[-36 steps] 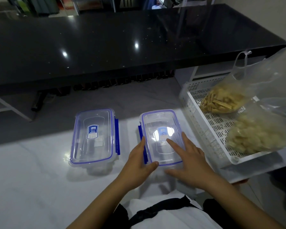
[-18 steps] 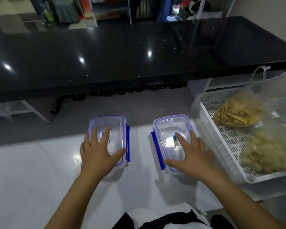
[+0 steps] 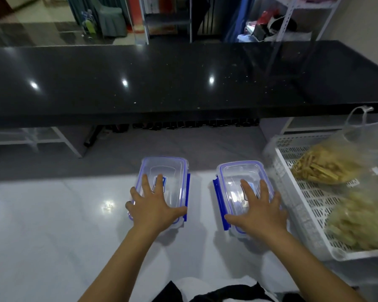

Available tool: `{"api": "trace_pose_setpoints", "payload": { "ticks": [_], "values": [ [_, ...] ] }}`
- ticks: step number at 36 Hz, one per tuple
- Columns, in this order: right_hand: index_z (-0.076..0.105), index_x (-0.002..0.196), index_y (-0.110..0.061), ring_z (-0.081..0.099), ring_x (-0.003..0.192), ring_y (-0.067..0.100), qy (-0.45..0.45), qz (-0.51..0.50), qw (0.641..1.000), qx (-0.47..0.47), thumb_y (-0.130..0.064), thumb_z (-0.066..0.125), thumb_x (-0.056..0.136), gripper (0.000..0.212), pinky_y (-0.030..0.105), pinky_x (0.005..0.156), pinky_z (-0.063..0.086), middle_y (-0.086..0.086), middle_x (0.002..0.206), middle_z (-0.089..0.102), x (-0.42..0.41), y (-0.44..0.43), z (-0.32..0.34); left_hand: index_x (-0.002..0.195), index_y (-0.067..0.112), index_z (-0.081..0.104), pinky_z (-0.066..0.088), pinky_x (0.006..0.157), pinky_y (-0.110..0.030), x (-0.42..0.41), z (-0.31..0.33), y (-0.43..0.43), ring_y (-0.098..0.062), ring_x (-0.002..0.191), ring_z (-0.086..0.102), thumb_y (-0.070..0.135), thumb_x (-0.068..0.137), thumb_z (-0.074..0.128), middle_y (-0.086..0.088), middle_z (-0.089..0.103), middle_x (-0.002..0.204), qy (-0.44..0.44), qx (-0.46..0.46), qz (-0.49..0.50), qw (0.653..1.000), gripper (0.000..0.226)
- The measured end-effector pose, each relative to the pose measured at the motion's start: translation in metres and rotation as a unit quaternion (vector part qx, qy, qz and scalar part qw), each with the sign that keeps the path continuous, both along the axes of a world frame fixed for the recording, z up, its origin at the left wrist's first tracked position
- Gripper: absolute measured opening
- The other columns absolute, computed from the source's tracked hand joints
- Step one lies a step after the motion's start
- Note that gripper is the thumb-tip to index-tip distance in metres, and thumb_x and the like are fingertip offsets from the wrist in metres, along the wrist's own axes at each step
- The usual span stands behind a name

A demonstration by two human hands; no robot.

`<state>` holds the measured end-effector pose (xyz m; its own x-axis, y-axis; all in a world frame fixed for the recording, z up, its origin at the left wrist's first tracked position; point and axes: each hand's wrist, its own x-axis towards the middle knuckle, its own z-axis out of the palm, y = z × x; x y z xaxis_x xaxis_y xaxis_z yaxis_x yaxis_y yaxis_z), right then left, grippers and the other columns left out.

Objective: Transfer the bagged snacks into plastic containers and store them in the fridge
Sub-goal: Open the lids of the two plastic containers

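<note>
Pressing flat, spread left hand (image 3: 153,207) and right hand (image 3: 257,211) cover clear rectangular lidded containers (image 3: 165,177).

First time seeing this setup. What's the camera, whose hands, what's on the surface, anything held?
No machine here: a person's two bare hands, filmed by one wide-angle camera worn on the head, looking forward and down. On the white surface stand two clear lidded containers with blue clips. The left hand lies flat on the left container, the right hand flat on the right container; fingers are straight, so nothing is gripped. At right, a white perforated basket holds a bag of stick-shaped snacks and, nearer, a bag of paler snacks. A black countertop runs behind.
</note>
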<state>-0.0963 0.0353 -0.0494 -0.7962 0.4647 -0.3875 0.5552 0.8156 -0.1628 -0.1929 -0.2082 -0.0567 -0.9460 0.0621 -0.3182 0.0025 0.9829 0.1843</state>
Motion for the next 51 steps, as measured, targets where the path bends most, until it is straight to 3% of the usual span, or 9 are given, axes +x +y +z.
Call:
{"api": "trace_pose_setpoints", "payload": {
  "ticks": [9,14,21,25,30,35,40,44,51],
  "values": [
    [0.004,0.148,-0.052,0.009,0.147,0.039,0.079,-0.025,0.996,0.015,-0.082,0.058,0.055,0.112,0.061,0.113,0.022,-0.003,0.164,-0.005,0.011,0.008,0.009,0.156,0.042,0.001,0.024,0.115,-0.056,0.022,0.001,0.010,-0.037,0.151,0.007,0.091,0.064,0.056,0.001,-0.014,0.166,0.006,0.044,-0.023,0.999,0.118],
    [0.004,0.150,-0.049,0.008,0.148,0.038,0.100,-0.020,0.994,0.032,-0.082,0.057,0.060,0.110,0.061,0.113,0.023,0.001,0.164,-0.003,0.007,0.002,0.020,0.155,0.043,0.017,0.035,0.112,-0.047,0.026,0.007,-0.009,-0.031,0.148,0.022,0.067,0.085,0.060,0.005,-0.003,0.167,0.008,0.174,-0.022,0.984,0.086],
    [0.014,0.149,-0.051,0.007,0.150,0.032,0.152,0.033,0.986,-0.056,-0.088,0.047,0.043,0.117,0.055,0.114,0.022,-0.008,0.164,-0.002,-0.009,-0.048,0.043,0.151,0.039,0.032,0.049,0.103,-0.034,0.039,0.016,-0.026,-0.016,0.132,0.049,0.024,0.099,0.059,0.007,0.032,0.157,-0.050,0.440,0.059,0.895,0.061],
    [0.009,0.147,-0.051,0.001,0.149,0.034,0.144,0.081,0.985,-0.048,-0.084,0.048,0.045,0.113,0.055,0.114,0.020,-0.009,0.163,-0.007,-0.028,-0.091,0.033,0.136,0.042,0.044,0.054,0.057,-0.014,0.043,0.022,-0.028,0.005,0.089,0.069,0.025,0.100,0.059,0.029,0.060,0.112,-0.090,0.549,0.151,0.817,0.042],
    [0.004,0.150,-0.048,-0.008,0.150,0.040,0.077,0.107,0.990,-0.050,-0.091,0.053,0.056,0.115,0.062,0.117,0.014,-0.006,0.164,-0.013,-0.034,-0.119,0.002,0.131,0.041,0.044,0.058,0.068,-0.023,0.044,0.027,-0.035,-0.006,0.097,0.070,0.029,0.099,0.058,0.007,0.065,0.124,-0.123,0.610,0.207,0.755,0.037],
    [0.001,0.153,-0.046,-0.009,0.152,0.036,0.065,0.120,0.989,-0.054,-0.099,0.042,0.057,0.117,0.060,0.117,0.019,-0.006,0.165,-0.011,-0.028,-0.122,-0.004,0.133,0.038,0.046,0.061,0.068,-0.024,0.047,0.024,-0.034,-0.016,0.102,0.071,0.027,0.099,0.060,-0.002,0.069,0.123,-0.127,0.608,0.216,0.753,0.038],
    [0.030,0.149,-0.044,0.034,0.142,0.025,0.161,0.041,0.966,-0.196,-0.065,0.067,0.077,0.084,0.039,0.106,0.041,-0.007,0.162,0.013,-0.030,-0.095,0.013,0.138,0.035,0.046,0.057,0.059,-0.018,0.047,0.018,-0.034,-0.017,0.100,0.071,0.018,0.094,0.069,0.003,0.068,0.124,-0.123,0.616,0.216,0.747,0.053],
    [0.050,0.126,-0.048,0.064,0.100,0.012,0.152,-0.024,0.941,-0.301,-0.031,0.069,0.081,0.052,0.040,0.089,0.057,-0.013,0.120,0.064,-0.026,-0.078,0.017,0.133,0.039,0.046,0.056,0.056,-0.019,0.048,0.013,-0.033,-0.018,0.101,0.070,0.012,0.087,0.075,0.007,0.066,0.118,-0.122,0.604,0.223,0.755,0.061],
    [0.051,0.102,-0.069,0.067,0.085,0.003,0.165,-0.094,0.903,-0.386,-0.017,0.068,0.082,0.058,0.017,0.059,0.051,-0.020,0.100,0.067,-0.030,-0.071,0.017,0.131,0.036,0.048,0.062,0.069,-0.026,0.050,0.010,-0.024,-0.018,0.106,0.067,0.007,0.086,0.076,0.004,0.066,0.122,-0.064,0.579,0.223,0.781,0.061]
  ]
}}
